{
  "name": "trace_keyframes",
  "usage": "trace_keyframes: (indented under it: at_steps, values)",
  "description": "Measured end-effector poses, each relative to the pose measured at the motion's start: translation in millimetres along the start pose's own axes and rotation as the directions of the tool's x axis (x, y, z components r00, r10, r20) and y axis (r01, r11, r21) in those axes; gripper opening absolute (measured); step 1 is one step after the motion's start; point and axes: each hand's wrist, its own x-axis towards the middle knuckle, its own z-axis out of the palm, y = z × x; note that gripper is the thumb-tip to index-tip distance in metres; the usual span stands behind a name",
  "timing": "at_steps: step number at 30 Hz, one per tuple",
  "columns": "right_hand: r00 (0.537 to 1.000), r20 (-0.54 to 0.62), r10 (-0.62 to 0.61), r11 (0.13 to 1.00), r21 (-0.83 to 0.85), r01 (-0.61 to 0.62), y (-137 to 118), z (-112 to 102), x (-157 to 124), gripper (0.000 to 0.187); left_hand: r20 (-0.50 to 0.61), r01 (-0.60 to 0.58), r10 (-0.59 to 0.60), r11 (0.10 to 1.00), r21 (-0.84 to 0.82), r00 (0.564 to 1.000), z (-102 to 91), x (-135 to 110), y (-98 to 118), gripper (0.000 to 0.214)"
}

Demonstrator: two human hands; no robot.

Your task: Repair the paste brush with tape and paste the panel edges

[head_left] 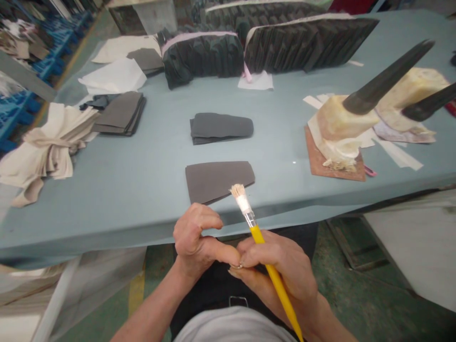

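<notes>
My right hand [281,266] is closed around a paintbrush [274,270] with a yellow handle. Its pale bristles point up and away from me, in front of the near stack of dark grey-brown pieces [217,180]. Close to my lap, my left hand [197,237] has its fingers curled in and its thumb stretched out to the right. The thumb tip meets the thumb and fingertips of my right hand, which pinch at it. I see nothing held in the left hand. A second stack of dark pieces [223,127] lies just beyond the near one.
On the table [160,190] at right, a glue-crusted pale container [337,121] with a dark handle rising from it stands on a brown board [315,161]. Cream fabric bundles [53,142] and dark pieces [121,114] lie at left. Tied rows of dark pieces [302,45] stand behind.
</notes>
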Motion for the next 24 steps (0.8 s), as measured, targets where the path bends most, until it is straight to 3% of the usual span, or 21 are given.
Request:
trace_keyframes:
  at_steps: [11,24]
  values:
    - [0.991,0.106,-0.085,0.992,-0.084,0.094,4.4,-8.4,-5.6,0.016,0.183,-0.297,0.272,0.947,0.124,0.945,-20.8,32.1,-1.2,0.044]
    - [0.957,0.233,-0.176,0.947,-0.224,0.228,0.5,-20.0,-3.8,0.018,0.367,-0.458,0.403,0.886,0.075,0.839,-34.0,47.7,1.9,0.039]
